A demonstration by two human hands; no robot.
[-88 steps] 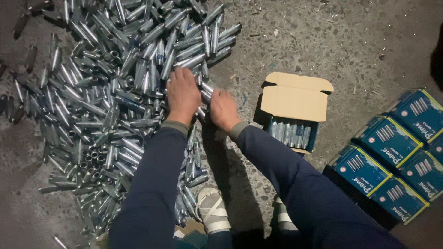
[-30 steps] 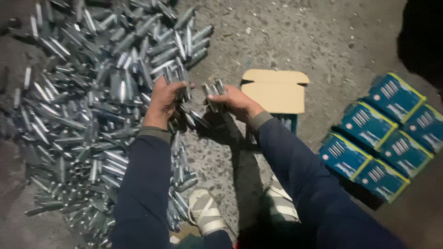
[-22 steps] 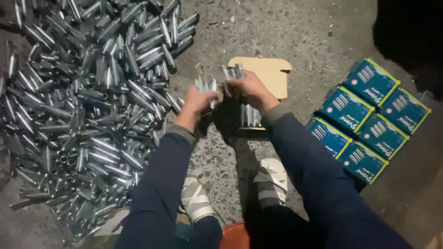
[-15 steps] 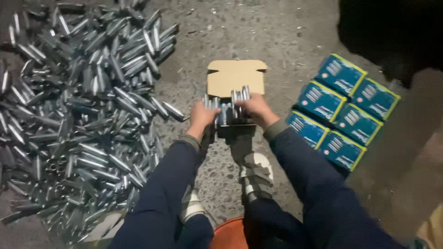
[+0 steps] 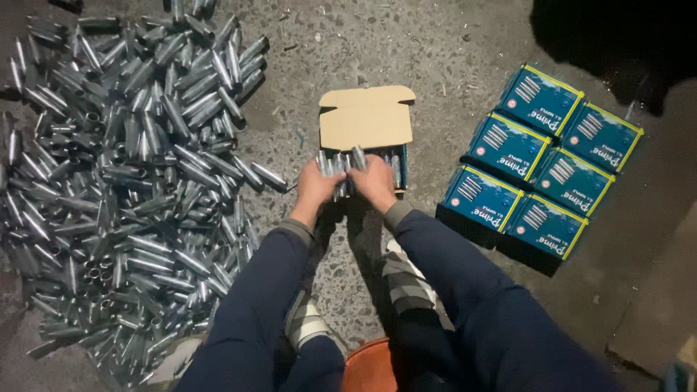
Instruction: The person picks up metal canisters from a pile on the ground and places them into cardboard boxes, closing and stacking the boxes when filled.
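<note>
My left hand (image 5: 314,189) and my right hand (image 5: 375,183) together clasp a bundle of short silver metal tubes (image 5: 340,162), held upright over the near edge of an open cardboard box (image 5: 367,125). The box has its brown flap folded back, and more tubes stand inside it at the right. Both of my arms are in dark blue sleeves.
A big heap of loose silver tubes (image 5: 123,181) covers the concrete floor on the left. Several closed blue boxes with yellow edges (image 5: 537,167) lie in a block on the right. My striped sandals (image 5: 403,279) and an orange rim (image 5: 367,366) are below.
My hands gathered tubes from the heap, lifted the bundle and carried it right to the open cardboard box, where they now hold it.
</note>
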